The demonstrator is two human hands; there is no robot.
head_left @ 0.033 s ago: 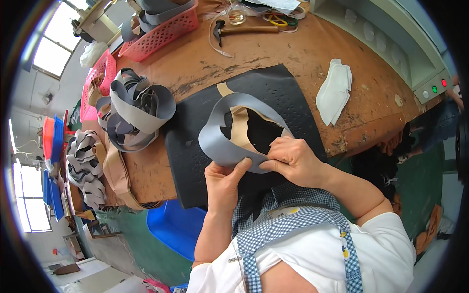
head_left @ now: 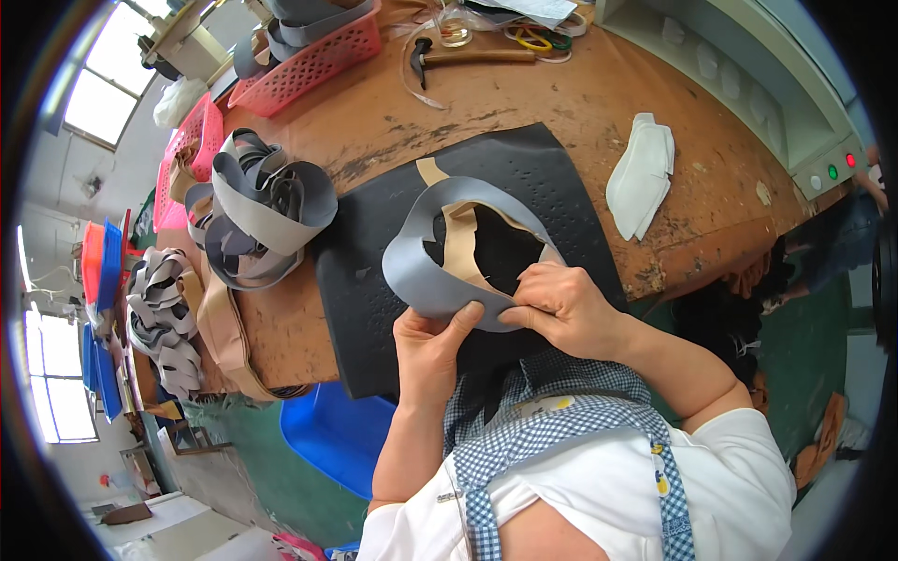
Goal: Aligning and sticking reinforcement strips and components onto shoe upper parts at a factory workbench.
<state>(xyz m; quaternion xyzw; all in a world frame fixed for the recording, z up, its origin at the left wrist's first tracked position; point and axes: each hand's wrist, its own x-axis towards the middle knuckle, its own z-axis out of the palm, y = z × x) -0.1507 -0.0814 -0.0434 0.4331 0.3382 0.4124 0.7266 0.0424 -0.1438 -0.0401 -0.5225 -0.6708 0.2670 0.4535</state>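
A wide grey strip with a tan inner side is bent into an upright-looking loop over a black mat. My left hand grips its near edge, thumb on top and the fingers mostly hidden beneath. Just to the right, my right hand pinches the same edge between thumb and curled fingers. Both thumbs press close together on the strip. Inside the loop, a tan part of the band crosses the dark opening, and a tan end pokes out beyond the far side.
Left of the mat lie a heap of grey strips, tan strips and more grey pieces. Farther back are a pink basket and a hammer. White shaped pieces lie at right, near a machine with lit buttons.
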